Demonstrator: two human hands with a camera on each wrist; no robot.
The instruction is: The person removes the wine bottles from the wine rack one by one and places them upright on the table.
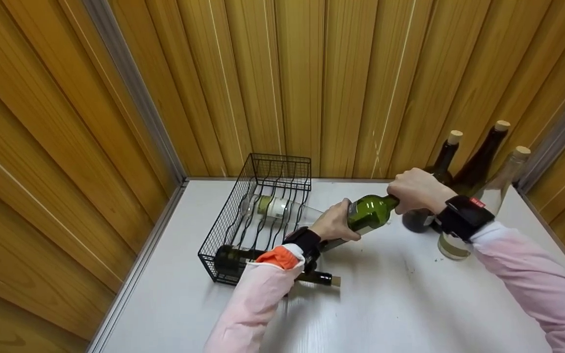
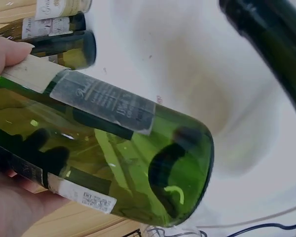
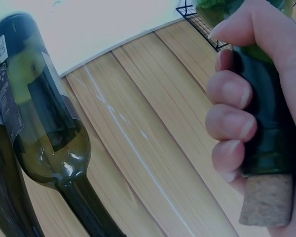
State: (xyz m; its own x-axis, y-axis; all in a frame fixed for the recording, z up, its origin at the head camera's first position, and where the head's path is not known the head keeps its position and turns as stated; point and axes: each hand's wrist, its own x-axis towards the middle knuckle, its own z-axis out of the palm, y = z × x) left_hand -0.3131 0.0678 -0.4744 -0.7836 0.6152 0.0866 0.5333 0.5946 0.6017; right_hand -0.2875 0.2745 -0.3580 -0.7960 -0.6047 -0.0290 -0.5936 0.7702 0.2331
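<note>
A green wine bottle (image 1: 372, 212) is held tilted above the table, its base toward the rack and its neck to the right. My left hand (image 1: 333, 222) grips its body, thumb and fingers on opposite sides. My right hand (image 1: 417, 190) wraps its fingers around the neck, and a cork (image 3: 266, 200) sticks out below that fist in the right wrist view. Beside the left hand stands a black wire rack (image 1: 282, 172). A clear bottle (image 1: 275, 207) lies across it, and a dark bottle (image 1: 231, 260) lies at its near end, corked neck pointing right.
Upright at the back right of the white table (image 1: 390, 304) are a dark corked bottle (image 1: 445, 159), a brown one (image 1: 478, 159) and a clear one (image 1: 500, 179). Wood-patterned panels (image 1: 341, 88) enclose the back and sides.
</note>
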